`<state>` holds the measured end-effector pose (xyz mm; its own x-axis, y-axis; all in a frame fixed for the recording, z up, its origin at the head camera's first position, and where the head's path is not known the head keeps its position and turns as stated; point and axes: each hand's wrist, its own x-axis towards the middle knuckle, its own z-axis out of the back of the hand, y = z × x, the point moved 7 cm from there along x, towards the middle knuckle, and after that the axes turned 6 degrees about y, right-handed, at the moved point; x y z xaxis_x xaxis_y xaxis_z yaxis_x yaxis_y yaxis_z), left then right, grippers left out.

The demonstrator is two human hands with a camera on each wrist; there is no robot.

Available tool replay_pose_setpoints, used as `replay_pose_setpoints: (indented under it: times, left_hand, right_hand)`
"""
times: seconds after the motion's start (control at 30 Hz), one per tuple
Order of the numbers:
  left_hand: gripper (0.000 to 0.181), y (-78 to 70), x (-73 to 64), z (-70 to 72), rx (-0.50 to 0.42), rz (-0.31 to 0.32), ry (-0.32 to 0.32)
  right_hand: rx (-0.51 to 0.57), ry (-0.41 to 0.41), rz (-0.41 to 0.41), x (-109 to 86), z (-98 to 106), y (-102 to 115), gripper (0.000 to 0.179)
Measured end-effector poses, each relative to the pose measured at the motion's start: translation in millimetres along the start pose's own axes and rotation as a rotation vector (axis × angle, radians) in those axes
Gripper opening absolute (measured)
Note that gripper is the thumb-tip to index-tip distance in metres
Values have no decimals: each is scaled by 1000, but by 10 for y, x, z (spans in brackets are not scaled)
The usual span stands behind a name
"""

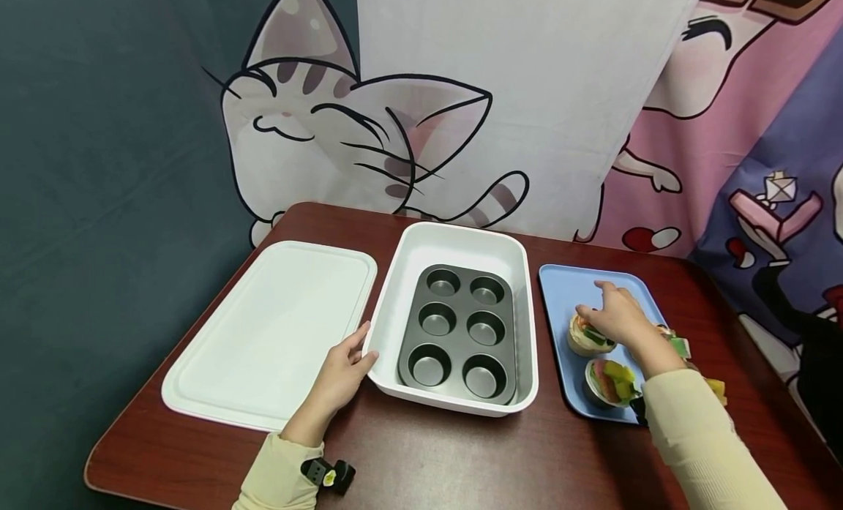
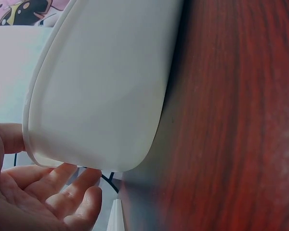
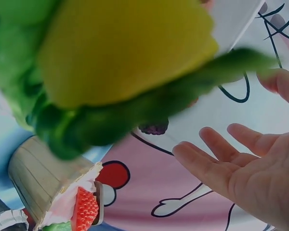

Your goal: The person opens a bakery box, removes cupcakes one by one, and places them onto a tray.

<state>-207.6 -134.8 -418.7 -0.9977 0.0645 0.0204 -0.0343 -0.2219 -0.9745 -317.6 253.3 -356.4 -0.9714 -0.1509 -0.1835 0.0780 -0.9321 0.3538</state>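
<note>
My left hand (image 1: 345, 367) holds the near left corner of a white rectangular bin (image 1: 520, 305). In the left wrist view its thumb lies at the rim and its fingers touch the outer wall. A grey muffin pan (image 1: 462, 323) with several bare cups sits in the bin. Over a blue tray (image 1: 560, 287), my right hand (image 1: 619, 316) hovers with fingers spread, just above a cupcake (image 1: 582, 343). A fruit-topped cupcake (image 1: 615, 385) stands in front of it. The right wrist view shows a yellow-and-green topping (image 3: 130, 53) up close and a strawberry-topped cupcake (image 3: 48, 178).
A flat white lid-like board (image 1: 270, 334) lies left of the bin. More cupcake toppings (image 1: 680, 345) show past the right forearm, partly hidden by it. The brown table (image 1: 448, 459) meets a cartoon-printed cloth (image 1: 527, 71) at the back.
</note>
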Motion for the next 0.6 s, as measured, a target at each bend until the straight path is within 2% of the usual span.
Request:
replay_pose_setpoints:
  times: [0.6]
  left_hand:
    - [50, 46, 1, 14, 37, 28, -16]
  right_hand:
    - [-23, 6, 59, -44, 10, 108, 74]
